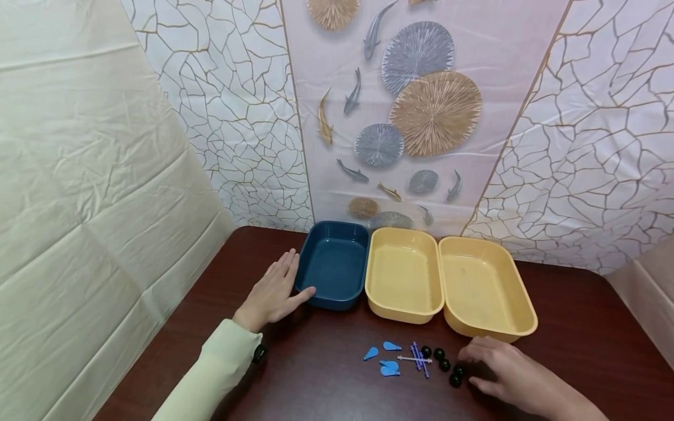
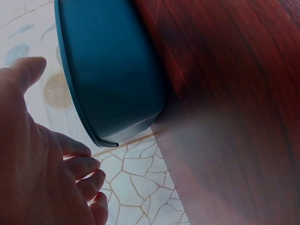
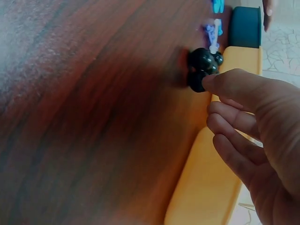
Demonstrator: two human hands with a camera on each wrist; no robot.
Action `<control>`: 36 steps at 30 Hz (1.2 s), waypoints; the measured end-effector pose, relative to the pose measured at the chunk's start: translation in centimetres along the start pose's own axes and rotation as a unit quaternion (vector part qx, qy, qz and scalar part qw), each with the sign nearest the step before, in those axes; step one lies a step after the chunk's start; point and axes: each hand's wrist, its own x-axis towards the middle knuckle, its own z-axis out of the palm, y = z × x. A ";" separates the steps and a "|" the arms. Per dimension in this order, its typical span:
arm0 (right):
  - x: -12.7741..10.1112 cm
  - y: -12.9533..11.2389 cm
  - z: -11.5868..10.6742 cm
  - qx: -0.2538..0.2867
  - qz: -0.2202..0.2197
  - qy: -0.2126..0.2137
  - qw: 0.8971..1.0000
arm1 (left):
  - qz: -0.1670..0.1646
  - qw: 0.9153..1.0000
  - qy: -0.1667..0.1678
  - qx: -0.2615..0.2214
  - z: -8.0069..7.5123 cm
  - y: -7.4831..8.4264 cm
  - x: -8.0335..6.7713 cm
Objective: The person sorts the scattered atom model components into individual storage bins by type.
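I have the dark red-brown bench (image 1: 310, 374) in view, bearing a blue tray (image 1: 337, 266) just right of the left hand (image 1: 272, 293) and two yellow trays (image 1: 404, 272) ahead of the right hand (image 1: 500, 369); left of that one lie black balls (image 1: 455, 380), then crossed sticks (image 1: 420, 360), then blue pieces (image 1: 390, 371).

Pale sleeve (image 1: 202, 374), black wrist device (image 1: 260, 354), bare hands (image 1: 274, 292)
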 end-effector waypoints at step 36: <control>1.1 1.0 -0.2 0.025 -0.022 -0.026 0.999 | -0.009 1.000 -0.026 0.014 1.0 -0.3 0.1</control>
